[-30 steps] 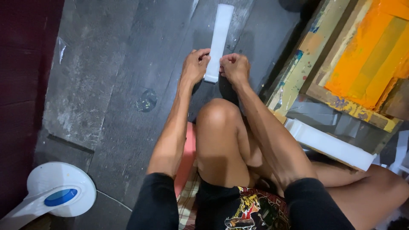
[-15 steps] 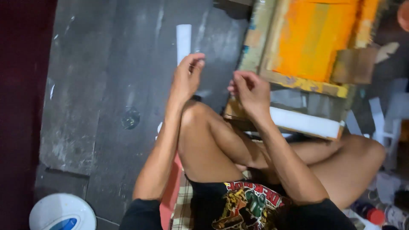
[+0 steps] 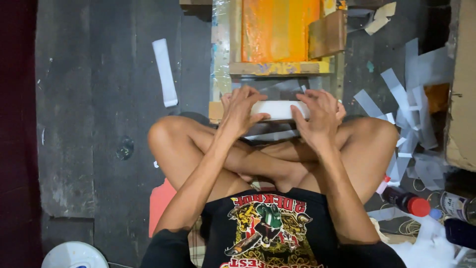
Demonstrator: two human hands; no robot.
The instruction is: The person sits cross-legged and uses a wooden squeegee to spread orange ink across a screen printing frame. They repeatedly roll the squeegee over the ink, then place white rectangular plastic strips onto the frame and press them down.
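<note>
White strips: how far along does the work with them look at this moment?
Done, it seems: one white strip lies alone on the dark floor, and a loose pile of strips sits further right. In hand: the left hand and right hand both grip a white stack before the orange frame. How much of the stack remains can't be judged.

Black short-sleeved shirt [image 3: 270, 233] with a colourful printed graphic, legs bare.
</note>
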